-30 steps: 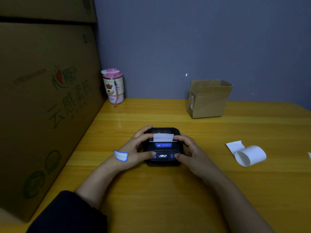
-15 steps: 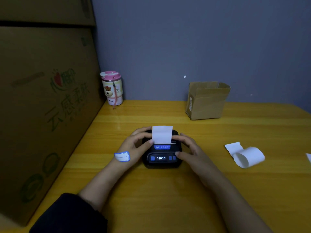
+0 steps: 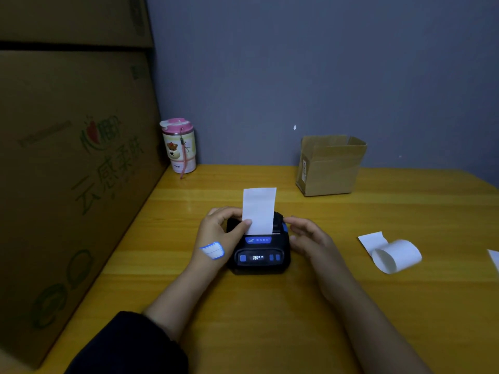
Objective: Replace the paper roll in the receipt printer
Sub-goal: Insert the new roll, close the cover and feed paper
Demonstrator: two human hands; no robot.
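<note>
Feed check: left hand (image 3: 220, 233) pinches paper strip (image 3: 258, 210) rising from printer (image 3: 259, 252); right hand (image 3: 307, 236) spread beside. Next: tear cleanly.

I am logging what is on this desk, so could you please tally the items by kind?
Receipt printers: 1, the black printer with a paper strip feeding out
Loose paper rolls: 1, the curled roll
Cardboard boxes: 2, the small open box and the large printed carton
Drink cups: 1, the pink-lidded cup
Total: 5
</note>
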